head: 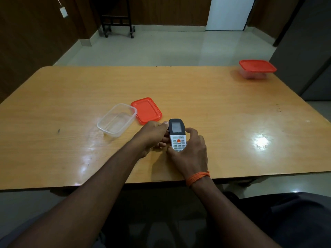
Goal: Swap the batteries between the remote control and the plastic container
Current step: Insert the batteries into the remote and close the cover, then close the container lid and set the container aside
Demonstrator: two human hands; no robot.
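Observation:
A white remote control [177,135] with a dark screen end and an orange button faces up, just above the table, held between both hands. My left hand [152,136] grips its left side, thumb near the screen end. My right hand [190,153] cups its lower right side. To the left stands an open clear plastic container [117,119]; it looks empty. Its orange lid [146,110] lies flat beside it. No batteries show.
A second clear container with an orange lid on [257,68] sits at the far right corner of the wooden table [215,104]. The table's near edge runs just under my wrists. A black wheeled stand [117,18] is across the floor.

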